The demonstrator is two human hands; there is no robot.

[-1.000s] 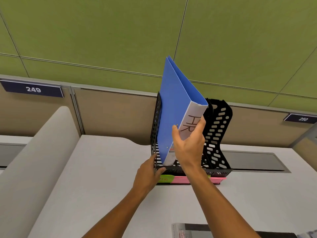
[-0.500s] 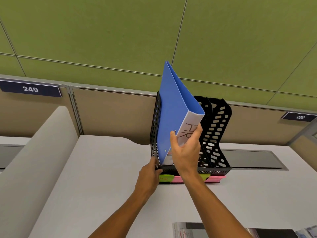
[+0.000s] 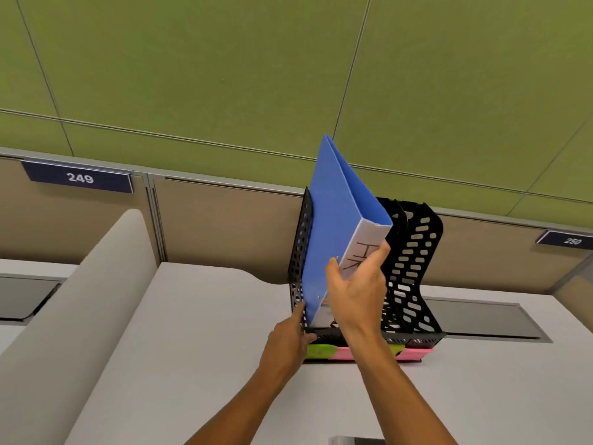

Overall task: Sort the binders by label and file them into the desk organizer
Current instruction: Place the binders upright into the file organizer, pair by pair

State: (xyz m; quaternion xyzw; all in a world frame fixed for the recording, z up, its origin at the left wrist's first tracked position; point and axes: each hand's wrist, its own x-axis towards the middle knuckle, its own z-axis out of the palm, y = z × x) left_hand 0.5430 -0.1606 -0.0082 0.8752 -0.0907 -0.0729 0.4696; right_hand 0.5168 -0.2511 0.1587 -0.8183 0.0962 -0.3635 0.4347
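Head view shows a blue binder (image 3: 333, 239) standing tilted in the leftmost slot of a black organizer (image 3: 414, 268) at the back of a grey desk (image 3: 199, 354). The binder's top leans away toward the wall, its lower end sits down between the organizer's left wall and the next divider, and most of it rises well above the slot. Its covers are plain blue; the spine faces the camera and carries a white label (image 3: 362, 248) with "HR" handwritten in dark ink, partly covered by fingers. Small metal rivets show on the left cover near the spine.

The right hand (image 3: 356, 293) grips the binder at the spine: the thumb lies against the left cover, the fingers curl round the right edge of the spine over the label. The left hand (image 3: 288, 338) rests at the organizer's front left corner, with the thumb up along the outer face of the perforated left wall and the fingers curled at the base; they seem to hold the corner, though how far they wrap round cannot be seen.

The organizer is perforated black plastic with curved dividers; the slots to the right of the binder show nothing inside. Green and pink tags (image 3: 349, 354) run along its front base. Behind it stand tan partition panels with number plates reading 249 (image 3: 80, 178) and 250 (image 3: 572, 241).
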